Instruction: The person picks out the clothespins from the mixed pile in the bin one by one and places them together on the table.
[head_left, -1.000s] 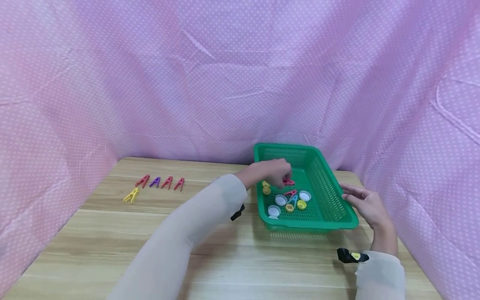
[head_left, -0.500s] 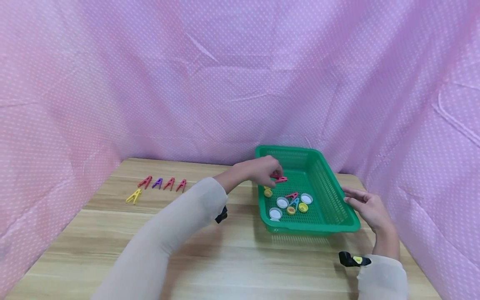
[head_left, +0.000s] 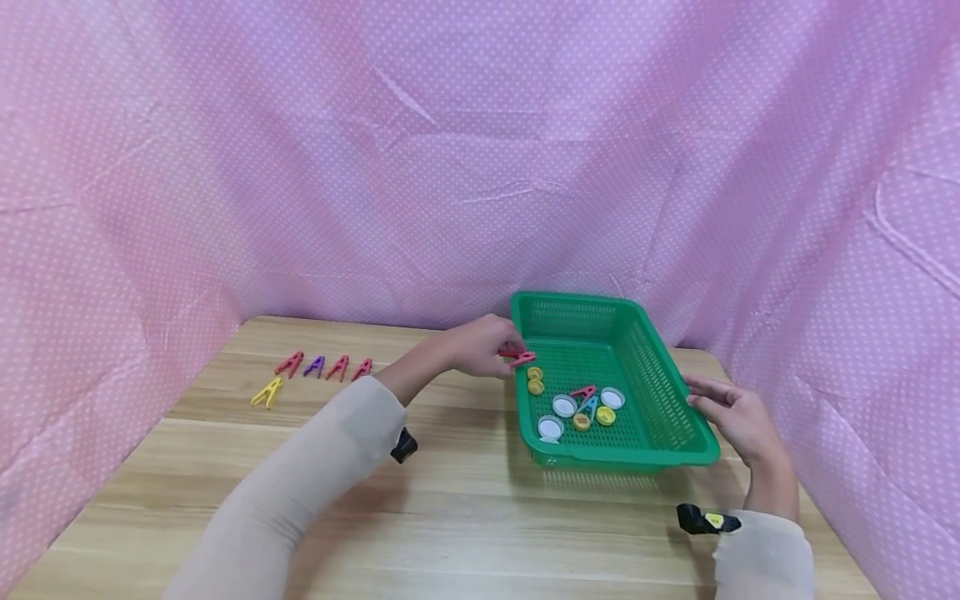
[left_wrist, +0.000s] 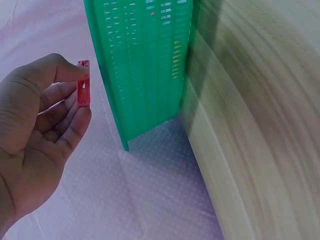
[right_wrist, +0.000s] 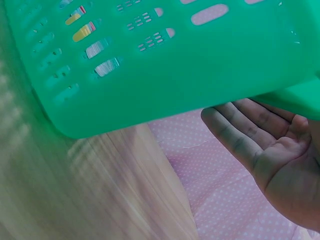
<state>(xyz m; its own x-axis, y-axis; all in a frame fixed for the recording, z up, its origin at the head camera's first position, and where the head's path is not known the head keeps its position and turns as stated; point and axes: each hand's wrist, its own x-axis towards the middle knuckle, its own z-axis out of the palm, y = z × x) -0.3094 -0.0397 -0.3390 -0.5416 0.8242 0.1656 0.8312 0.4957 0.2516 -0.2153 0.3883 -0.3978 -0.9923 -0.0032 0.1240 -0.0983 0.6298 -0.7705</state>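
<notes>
The left hand (head_left: 480, 346) pinches a red clip (left_wrist: 83, 95) between thumb and curled fingers, the gap closed to the clip's width. These fingers and the clip are just above the left rim of the green basket (head_left: 622, 457). The right hand (head_left: 738, 417) is at the opposite wall, its fingers nearly straight and spread a little, tips against the basket below the rim, grasping nothing.

In the basket, right of and below the left fingers, are two yellow caps (head_left: 535, 381), the nearest things inside. Further right and nearer the person lie another red clip (head_left: 582, 391), a blue clip (head_left: 588, 407), white caps (head_left: 564, 406) and more yellow caps (head_left: 605, 416).

Well to the left of the left fingers, on the bench (head_left: 465, 525), a row holds three red clips (head_left: 338, 367) and a purple clip (head_left: 314, 367), with a yellow clip (head_left: 267, 392) in front. Pink dotted cloth (head_left: 480, 167) hangs beyond both hands.
</notes>
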